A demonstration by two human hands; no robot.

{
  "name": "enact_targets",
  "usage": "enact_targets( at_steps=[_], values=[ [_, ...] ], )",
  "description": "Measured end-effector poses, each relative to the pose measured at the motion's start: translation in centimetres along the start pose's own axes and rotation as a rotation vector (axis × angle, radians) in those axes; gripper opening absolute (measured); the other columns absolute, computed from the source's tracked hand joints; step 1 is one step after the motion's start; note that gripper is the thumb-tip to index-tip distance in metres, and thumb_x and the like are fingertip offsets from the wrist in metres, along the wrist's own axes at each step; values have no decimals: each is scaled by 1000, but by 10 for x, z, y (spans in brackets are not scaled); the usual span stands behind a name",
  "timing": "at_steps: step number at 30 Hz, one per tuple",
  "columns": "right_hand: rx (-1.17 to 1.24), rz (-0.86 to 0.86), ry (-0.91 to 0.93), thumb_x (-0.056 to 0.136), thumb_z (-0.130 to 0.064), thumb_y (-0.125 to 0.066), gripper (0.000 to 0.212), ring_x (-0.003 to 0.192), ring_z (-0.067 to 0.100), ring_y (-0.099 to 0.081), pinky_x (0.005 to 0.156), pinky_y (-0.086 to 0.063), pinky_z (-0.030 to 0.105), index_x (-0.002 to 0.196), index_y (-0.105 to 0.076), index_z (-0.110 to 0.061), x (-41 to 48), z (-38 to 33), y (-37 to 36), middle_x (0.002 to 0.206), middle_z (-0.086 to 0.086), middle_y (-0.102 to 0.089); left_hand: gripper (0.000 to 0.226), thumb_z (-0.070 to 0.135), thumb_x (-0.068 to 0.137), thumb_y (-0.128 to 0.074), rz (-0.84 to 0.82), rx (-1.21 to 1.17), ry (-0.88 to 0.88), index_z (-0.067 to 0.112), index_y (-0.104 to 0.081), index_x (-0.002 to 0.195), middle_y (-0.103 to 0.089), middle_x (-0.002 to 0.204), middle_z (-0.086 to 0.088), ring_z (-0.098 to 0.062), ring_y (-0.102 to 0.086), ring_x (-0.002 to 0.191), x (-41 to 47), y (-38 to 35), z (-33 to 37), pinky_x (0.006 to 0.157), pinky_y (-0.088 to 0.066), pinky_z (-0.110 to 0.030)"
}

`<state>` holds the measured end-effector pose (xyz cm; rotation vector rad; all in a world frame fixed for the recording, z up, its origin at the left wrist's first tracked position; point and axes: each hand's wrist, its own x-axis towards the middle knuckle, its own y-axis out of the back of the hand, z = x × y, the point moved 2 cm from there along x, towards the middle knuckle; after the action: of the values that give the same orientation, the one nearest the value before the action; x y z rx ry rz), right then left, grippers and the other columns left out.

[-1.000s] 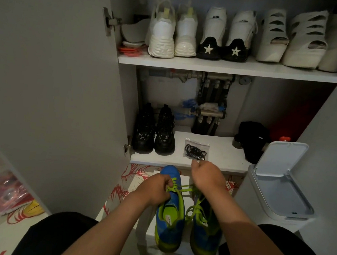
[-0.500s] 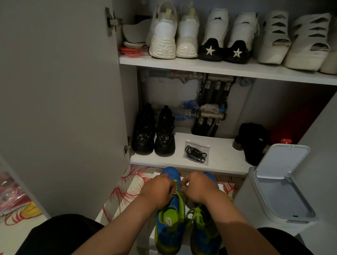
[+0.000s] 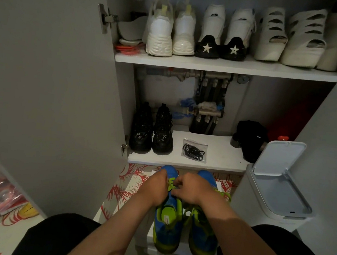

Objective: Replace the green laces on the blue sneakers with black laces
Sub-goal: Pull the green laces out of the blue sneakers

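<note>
Green laces (image 3: 170, 186) again: right hand (image 3: 193, 191) drops back beside left hand (image 3: 156, 187), both pinching them on the sneaker (image 3: 168, 219), so unlacing carries on

I note sneakers (image 3: 167, 230) side by side directly in front. Lower shelf (image 3: 220, 155) behind them: boots (image 3: 152, 132) at L, bagged laces (image 3: 194, 150) ctr, cap (image 3: 248, 139) at R. Bin (image 3: 270, 192) R of sneakers.

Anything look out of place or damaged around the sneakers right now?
Nothing spilled or damaged. The white bin's lid stands open on the right, and the black laces lie bagged on the lower shelf, untouched.
</note>
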<state>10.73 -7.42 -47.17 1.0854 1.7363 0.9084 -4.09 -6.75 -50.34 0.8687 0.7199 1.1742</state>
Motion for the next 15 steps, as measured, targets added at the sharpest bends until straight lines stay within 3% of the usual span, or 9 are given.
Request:
enact_targets(
  at_steps=[3,7,11,15],
  values=[
    [-2,0,3,84,-44,-70,33,100,21,-64,86,-55,36,108,-73,-22,1,0,-1,108,1,-69,15,5,90,-52,15,-55,31,15,-41,93,-58,96,-9,-18,-48,79,-1,4,-5,65,-32,-28],
    [9,26,4,85,-34,-67,29,105,23,-64,85,-53,31,113,-71,-28,0,-3,-3,117,2,-68,26,10,87,-51,-14,41,-21,18,-62,110,-65,109,-4,-26,-61,98,-2,7,-6,78,-49,-33],
    [2,44,6,84,-25,-64,28,104,23,-64,87,-55,34,111,-72,-28,0,-5,-5,115,2,-68,21,29,95,-55,-47,65,-67,13,-68,94,-66,99,-8,-25,-62,92,0,7,-6,78,-52,-38],
    [-5,59,-4,83,-25,-64,29,102,23,-64,85,-55,33,110,-73,-29,0,-6,-6,115,1,-68,13,19,93,-55,-45,-36,-58,14,-61,82,-59,91,-5,-22,-57,82,1,5,-9,76,-48,-38]
  ],
)
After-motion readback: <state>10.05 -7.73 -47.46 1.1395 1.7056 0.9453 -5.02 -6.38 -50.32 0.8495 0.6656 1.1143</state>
